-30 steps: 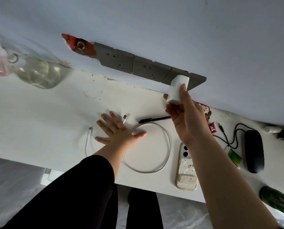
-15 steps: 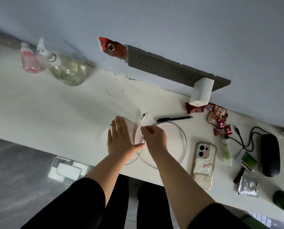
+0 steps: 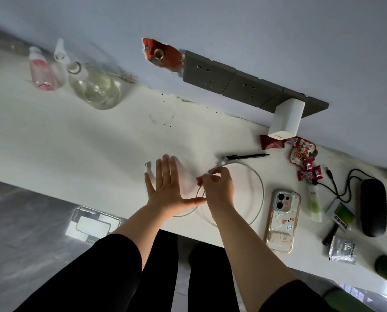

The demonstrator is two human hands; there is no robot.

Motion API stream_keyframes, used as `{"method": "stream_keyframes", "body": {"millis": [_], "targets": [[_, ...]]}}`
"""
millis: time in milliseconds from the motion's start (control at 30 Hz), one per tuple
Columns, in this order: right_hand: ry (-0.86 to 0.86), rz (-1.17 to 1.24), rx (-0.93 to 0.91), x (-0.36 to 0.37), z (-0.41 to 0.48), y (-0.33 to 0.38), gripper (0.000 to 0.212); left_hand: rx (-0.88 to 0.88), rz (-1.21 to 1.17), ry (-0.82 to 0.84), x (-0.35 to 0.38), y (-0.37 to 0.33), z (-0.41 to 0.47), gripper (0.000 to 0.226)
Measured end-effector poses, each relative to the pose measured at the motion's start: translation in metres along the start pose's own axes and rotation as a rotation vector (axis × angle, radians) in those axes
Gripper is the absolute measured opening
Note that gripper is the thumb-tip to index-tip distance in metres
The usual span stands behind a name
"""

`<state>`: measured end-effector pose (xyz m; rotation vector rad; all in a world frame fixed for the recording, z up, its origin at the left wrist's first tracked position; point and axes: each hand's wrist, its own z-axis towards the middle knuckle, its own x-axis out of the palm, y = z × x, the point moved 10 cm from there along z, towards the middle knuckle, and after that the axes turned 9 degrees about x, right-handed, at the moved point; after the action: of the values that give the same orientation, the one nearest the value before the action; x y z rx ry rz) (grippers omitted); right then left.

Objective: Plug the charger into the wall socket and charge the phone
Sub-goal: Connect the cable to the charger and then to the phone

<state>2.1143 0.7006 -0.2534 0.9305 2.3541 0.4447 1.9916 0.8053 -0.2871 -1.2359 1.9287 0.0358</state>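
A white charger block (image 3: 286, 119) sits plugged into the right end of the grey wall socket strip (image 3: 244, 85). The white cable (image 3: 259, 188) lies coiled on the white desk (image 3: 75, 140). My right hand (image 3: 218, 188) pinches the cable near one connector end (image 3: 220, 162), which points up toward the black pen. My left hand (image 3: 167, 188) lies flat and open on the desk, over the left part of the coil. The cable's other plug (image 3: 148, 164) shows just left of my fingers. The phone (image 3: 282, 219), in a clear cartoon case, lies face down right of the coil.
A black pen (image 3: 246, 156) lies behind the coil. Red snack wrappers (image 3: 302, 154), a black case (image 3: 373, 210) with a black cord, a green tube and small packets crowd the right. Glass and pink bottles (image 3: 93, 86) stand at the far left by the wall.
My right hand let go of the plugged-in charger, came down to the desk and took hold of the cable near its connector. My left hand stayed flat on the coil.
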Motion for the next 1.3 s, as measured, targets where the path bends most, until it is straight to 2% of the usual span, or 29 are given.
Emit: {"method": "stream_keyframes", "body": {"millis": [167, 267, 333, 433, 533, 667, 833, 967, 1133, 1300], "targets": [[0.100, 0.421, 0.090, -0.040, -0.007, -0.003, 0.033, 0.030, 0.028, 0.028, 0.001, 0.009, 0.001, 0.105], [0.122, 0.513, 0.121, -0.069, -0.016, 0.002, 0.039, 0.023, 0.089, 0.060, 0.004, 0.010, 0.002, 0.104], [0.144, 0.522, 0.124, -0.084, -0.022, 0.004, 0.039, 0.002, 0.128, 0.053, 0.004, 0.009, 0.002, 0.106], [0.147, 0.483, 0.113, -0.113, -0.027, 0.008, 0.027, -0.034, 0.183, 0.046, 0.004, 0.007, 0.002, 0.110], [0.119, 0.361, 0.059, -0.153, -0.026, 0.013, 0.031, -0.054, 0.209, 0.036, 0.003, 0.005, 0.002, 0.112], [0.128, 0.244, -0.025, -0.176, -0.032, 0.018, 0.025, -0.068, 0.209, -0.001, 0.000, 0.002, 0.000, 0.114], [0.180, 0.399, 0.025, -0.158, -0.040, 0.016, 0.016, -0.096, 0.127, -0.116, -0.008, -0.014, -0.005, 0.120], [0.279, 0.576, 0.089, -0.133, -0.045, 0.017, 0.008, -0.043, 0.108, -0.181, -0.014, -0.051, 0.007, 0.122], [0.251, 0.581, 0.038, -0.124, -0.041, 0.033, 0.012, 0.054, 0.060, -0.190, -0.014, -0.094, 0.037, 0.125], [0.232, 0.593, 0.024, -0.119, -0.035, 0.046, 0.014, 0.046, 0.132, -0.106, -0.001, -0.093, 0.048, 0.129]]}}
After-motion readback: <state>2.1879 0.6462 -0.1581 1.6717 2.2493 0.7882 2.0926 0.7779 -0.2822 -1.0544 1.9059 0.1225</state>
